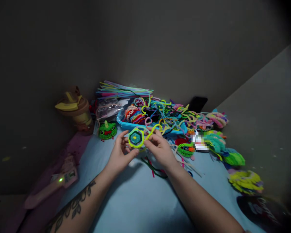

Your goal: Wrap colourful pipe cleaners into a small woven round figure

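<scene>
Between my two hands is a round coil of pipe cleaners (136,138), teal inside with a dark ring and a yellow-green outer edge. My left hand (121,150) grips its left side, thumb along the lower edge and fingers partly hidden behind. My right hand (158,147) pinches a yellow-green pipe cleaner (156,128) at the coil's right side. That strand's loose end curls up above the right hand. The coil is held above the blue table cover (135,194). Just beyond stands a blue tray (128,125) heaped with curled pipe cleaners.
A green fuzzy figure (108,130) sits left of the tray, near a brown lidded cup (75,111). Straight pipe cleaners (123,90) lie behind. A pink glue gun (53,186) with a green light rests at left. Fuzzy coils, including a yellow one (246,182), line the right edge.
</scene>
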A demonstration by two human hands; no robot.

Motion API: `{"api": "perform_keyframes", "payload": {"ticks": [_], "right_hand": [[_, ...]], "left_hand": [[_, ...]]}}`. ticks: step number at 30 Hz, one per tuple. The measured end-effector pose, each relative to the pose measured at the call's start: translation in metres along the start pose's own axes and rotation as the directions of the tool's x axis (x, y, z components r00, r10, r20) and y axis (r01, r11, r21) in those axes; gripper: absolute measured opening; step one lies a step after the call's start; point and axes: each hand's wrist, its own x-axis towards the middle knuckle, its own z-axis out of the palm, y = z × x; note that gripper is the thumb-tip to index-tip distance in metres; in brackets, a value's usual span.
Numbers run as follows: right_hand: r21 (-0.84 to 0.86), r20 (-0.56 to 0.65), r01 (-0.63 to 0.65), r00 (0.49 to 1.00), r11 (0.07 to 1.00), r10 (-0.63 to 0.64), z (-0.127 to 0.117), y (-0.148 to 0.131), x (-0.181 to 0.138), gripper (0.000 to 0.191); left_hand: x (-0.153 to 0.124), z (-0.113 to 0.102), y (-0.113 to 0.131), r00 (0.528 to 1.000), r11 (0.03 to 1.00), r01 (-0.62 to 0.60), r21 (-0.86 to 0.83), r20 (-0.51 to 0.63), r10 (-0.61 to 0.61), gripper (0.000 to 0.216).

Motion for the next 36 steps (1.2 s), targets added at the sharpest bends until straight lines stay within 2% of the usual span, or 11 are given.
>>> {"api": "perform_keyframes", "payload": {"ticks": [3,7,11,18,27,33,36], "right_hand": [[-0.009,0.054,-0.007,0.999,1.000,0.007,-0.003,0.001,0.002,0.022],[-0.009,0.210,0.036,0.977,0.999,-0.033,-0.006,0.000,0.002,0.018],[0.030,0.219,0.032,0.975,0.999,-0.038,-0.003,-0.001,0.001,0.017],[0.027,0.188,-0.033,0.982,0.999,0.027,-0.001,0.005,0.001,0.024],[0.113,0.238,0.024,0.970,0.993,-0.051,-0.002,-0.003,-0.001,0.034],[0.044,0.142,-0.042,0.989,0.998,0.036,-0.001,0.003,0.000,0.026],[0.012,0.134,-0.069,0.989,0.998,0.066,-0.002,0.003,0.001,0.026]], "left_hand": [[0.002,-0.001,0.009,0.992,0.948,0.124,-0.294,0.061,-0.111,0.076],[0.005,-0.007,0.015,0.967,0.877,0.248,-0.411,0.053,-0.248,0.061],[0.006,-0.009,0.015,0.957,0.856,0.284,-0.431,0.072,-0.281,0.061],[0.004,-0.006,0.013,0.959,0.876,0.284,-0.390,0.117,-0.259,0.063],[0.001,-0.001,0.018,0.923,0.807,0.385,-0.448,0.179,-0.341,0.063],[0.002,-0.002,0.017,0.943,0.848,0.332,-0.412,0.140,-0.301,0.079],[0.001,-0.002,0.016,0.946,0.865,0.324,-0.382,0.148,-0.289,0.084]]}}
